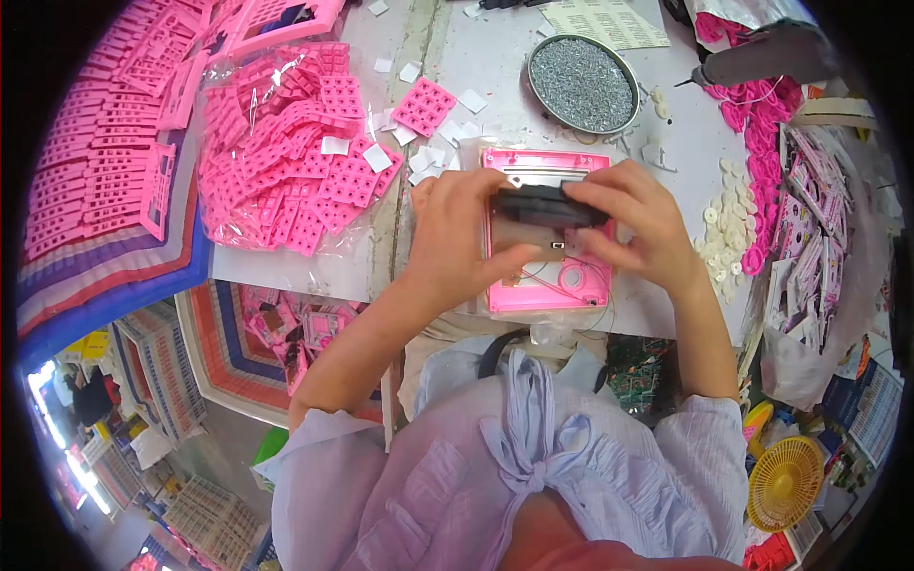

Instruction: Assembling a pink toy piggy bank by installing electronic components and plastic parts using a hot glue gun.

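Note:
A pink rectangular plastic casing lies on the table in front of me, with a thin wire and a round ring moulding in its near part. Over its middle is a black block-shaped part, blurred by motion, with a brownish flat piece just below it. My left hand grips the left end of the black part, thumb stretched toward the brownish piece. At the other end, my right hand pinches the same part between thumb and fingers. My fingers hide some of the casing's middle.
A round tray of small screws stands beyond the casing. Left are a bag of pink keypads and stacked pink casings. White discs, pink cords and a dark power screwdriver are at the right.

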A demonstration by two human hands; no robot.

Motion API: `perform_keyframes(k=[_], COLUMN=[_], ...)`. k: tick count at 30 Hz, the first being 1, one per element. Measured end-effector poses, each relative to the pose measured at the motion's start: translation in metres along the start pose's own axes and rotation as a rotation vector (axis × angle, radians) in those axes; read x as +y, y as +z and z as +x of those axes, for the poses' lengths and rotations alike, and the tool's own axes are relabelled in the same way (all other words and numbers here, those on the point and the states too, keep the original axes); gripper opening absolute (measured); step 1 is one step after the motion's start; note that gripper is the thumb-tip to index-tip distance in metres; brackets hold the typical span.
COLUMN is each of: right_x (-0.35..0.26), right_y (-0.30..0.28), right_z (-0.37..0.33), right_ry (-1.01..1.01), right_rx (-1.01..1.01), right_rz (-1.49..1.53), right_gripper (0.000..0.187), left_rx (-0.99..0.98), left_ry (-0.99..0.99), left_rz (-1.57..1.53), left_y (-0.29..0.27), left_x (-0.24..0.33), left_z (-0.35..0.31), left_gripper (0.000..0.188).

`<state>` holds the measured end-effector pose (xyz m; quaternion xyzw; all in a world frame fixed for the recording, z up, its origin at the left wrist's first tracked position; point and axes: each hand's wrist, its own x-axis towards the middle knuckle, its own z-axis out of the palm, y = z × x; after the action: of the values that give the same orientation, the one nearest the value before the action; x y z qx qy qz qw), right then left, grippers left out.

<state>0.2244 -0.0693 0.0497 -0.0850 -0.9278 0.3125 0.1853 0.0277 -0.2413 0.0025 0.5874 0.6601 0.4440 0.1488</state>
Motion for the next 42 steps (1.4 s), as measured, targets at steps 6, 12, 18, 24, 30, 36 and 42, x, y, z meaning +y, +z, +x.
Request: perform_keyframes(k=[6, 12, 18, 24, 30, 36, 42], right_x=[0.006, 0.006, 0.018, 0.009, -0.029, 0.001, -0.040], right_y=[-0.009, -0.010, 0.005, 0.022, -0.059, -0.090, -0.056], right_z=[0.032, 0.047, 0.020, 0.009, 0.016, -0.001, 0.089], right_ry=[0.660, 0.560, -0.070, 0.020, -0.176, -0.125, -0.024], right_rx=[-0.132, -0.077, 0.071, 0.128, 0.263, 0.788, 0.384], right_rz=[0.356, -0.204, -0.260, -0.362, -0.194, 0.576, 1.084], right_gripper=[0.038, 0.033, 0.038, 0.035, 0.033, 0.038, 0.070], left_rx=[0.081, -0.038, -0.032, -0.060, -0.113, -0.108, -0.166], left_ry=[-0.109, 0.091, 0.115, 0.096, 0.097, 0.150, 0.235], left_rz=[-0.140, 0.332, 0.383, 0.465, 0.386, 0.109, 0.604], left_y=[0.017, 0.009, 0.012, 0.011, -0.021, -0.005, 0.047], left_x=[-0.010, 0.015, 0.016, 0.026, 0.013, -0.002, -0.040], left_z=[-0.015, 0.000, 0.001, 0.004, 0.026, 0.127, 0.193], left_gripper=[0.072, 0.067, 0.065, 0.064, 0.047, 0.020, 0.025])
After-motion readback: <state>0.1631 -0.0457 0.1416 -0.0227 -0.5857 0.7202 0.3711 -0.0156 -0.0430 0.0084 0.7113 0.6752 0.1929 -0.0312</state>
